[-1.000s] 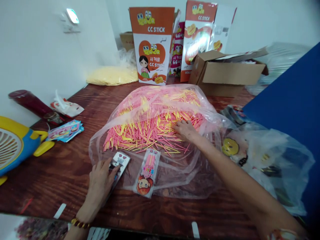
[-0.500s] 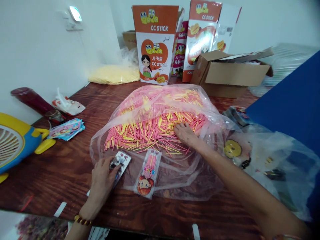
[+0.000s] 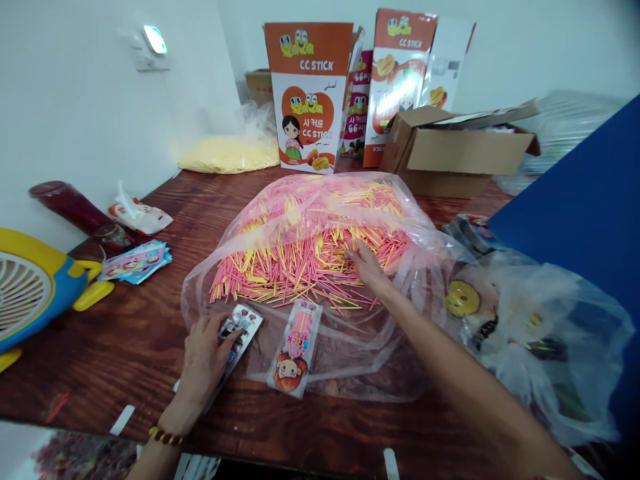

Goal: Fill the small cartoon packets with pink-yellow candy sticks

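Observation:
A large clear plastic bag (image 3: pixel 400 373) lies on the table with a heap of thin pink and yellow candy sticks (image 3: pixel 295 260) at its mouth. My right hand (image 3: pixel 367 265) is at the heap's right side, fingers pinched together among the sticks; how many they hold is too small to tell. My left hand (image 3: pixel 204 350) is closed over a stack of printed packets (image 3: pixel 245 327) at the bag's front left corner, thumb pressing on top. Between the hands, a packet (image 3: pixel 295 347) with pink sticks and a cartoon face lies flat on the bag.
CC Stick boxes (image 3: pixel 307 100) and an open brown carton (image 3: pixel 465 153) stand behind. A yellow-filled bag (image 3: pixel 227 153) lies back left. At left are a fan (image 3: pixel 50 287), blue cards (image 3: pixel 137 260), tissues (image 3: pixel 140 215) and a dark red bottle (image 3: pixel 75 210). A knotted plastic bag (image 3: pixel 545 340) lies right.
My right hand has gone from spread flat on the sticks to pinched, lifting slightly. My left hand stays on the packets. The view has tilted a little.

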`<state>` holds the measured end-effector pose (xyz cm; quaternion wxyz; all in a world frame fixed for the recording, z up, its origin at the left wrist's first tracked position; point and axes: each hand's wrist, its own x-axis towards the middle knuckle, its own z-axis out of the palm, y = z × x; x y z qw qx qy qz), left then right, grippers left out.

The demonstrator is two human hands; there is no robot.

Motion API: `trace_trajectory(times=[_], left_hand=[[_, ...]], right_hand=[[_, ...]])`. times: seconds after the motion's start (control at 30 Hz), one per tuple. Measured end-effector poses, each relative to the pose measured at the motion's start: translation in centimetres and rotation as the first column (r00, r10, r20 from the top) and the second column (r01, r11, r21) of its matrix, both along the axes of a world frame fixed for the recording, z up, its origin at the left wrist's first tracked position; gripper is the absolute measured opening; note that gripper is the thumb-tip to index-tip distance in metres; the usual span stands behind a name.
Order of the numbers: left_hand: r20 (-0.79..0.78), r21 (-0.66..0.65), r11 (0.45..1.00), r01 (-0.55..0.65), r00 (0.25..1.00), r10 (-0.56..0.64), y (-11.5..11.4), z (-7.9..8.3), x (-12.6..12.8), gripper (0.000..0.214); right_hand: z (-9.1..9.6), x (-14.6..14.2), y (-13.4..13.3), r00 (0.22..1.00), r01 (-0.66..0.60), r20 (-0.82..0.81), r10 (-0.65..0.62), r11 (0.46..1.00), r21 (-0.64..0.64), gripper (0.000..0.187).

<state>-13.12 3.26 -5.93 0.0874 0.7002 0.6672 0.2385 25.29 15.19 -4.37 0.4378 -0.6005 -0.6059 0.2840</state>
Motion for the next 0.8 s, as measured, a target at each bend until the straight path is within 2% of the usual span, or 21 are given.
trace_trajectory(times=[0.07,0.13,0.23,0.43,0.53,0.63,0.73,0.8], left_hand=[[0.05,0.011,1.0,0.011,0.999,-0.011,0.1,0.3,0.0,0.033],[0.113,-0.017,1.0,-0.002,0.994,0.004,0.1,0.6,0.1,0.031],[0.177,-0.111,0.993,-0.048,0.982,0.068,0.1,1.0,0.3,0.027],[0.206,-0.148,0.986,-0.072,0.973,0.102,0.0,1.0,0.0,0.032],[0.228,-0.16,0.986,-0.053,0.97,0.089,0.0,0.9,-0.2,0.028],[0.261,-0.129,0.991,-0.035,0.963,0.068,-0.1,0.8,-0.2,0.027],[0.269,-0.07,0.997,-0.038,0.962,0.055,-0.1,0.6,-0.1,0.028],[0.255,-0.039,0.999,-0.031,0.966,0.04,-0.2,0.4,-0.2,0.029]], right_hand=[[-0.2,-0.6,-0.6,0.971,-0.021,-0.24,0.011,0.999,-0.039,0.027],[-0.5,-1.0,-1.4,0.917,-0.06,-0.399,0.027,0.996,-0.071,0.031],[-1.4,-1.4,-3.1,0.902,-0.061,-0.431,0.035,0.997,-0.047,0.029],[-3.3,-2.6,-5.0,0.984,-0.058,-0.172,0.04,0.993,-0.102,0.017],[-2.7,-2.3,-4.6,0.989,-0.044,-0.145,0.031,0.995,-0.086,0.019],[-1.3,-0.5,-4.3,0.993,-0.053,-0.109,0.049,0.998,-0.036,0.019],[-0.4,1.9,-4.9,0.971,-0.087,0.217,0.1,0.994,-0.067,0.02],[-0.3,3.0,-5.7,0.871,-0.131,0.457,0.182,0.981,-0.142,0.017]])
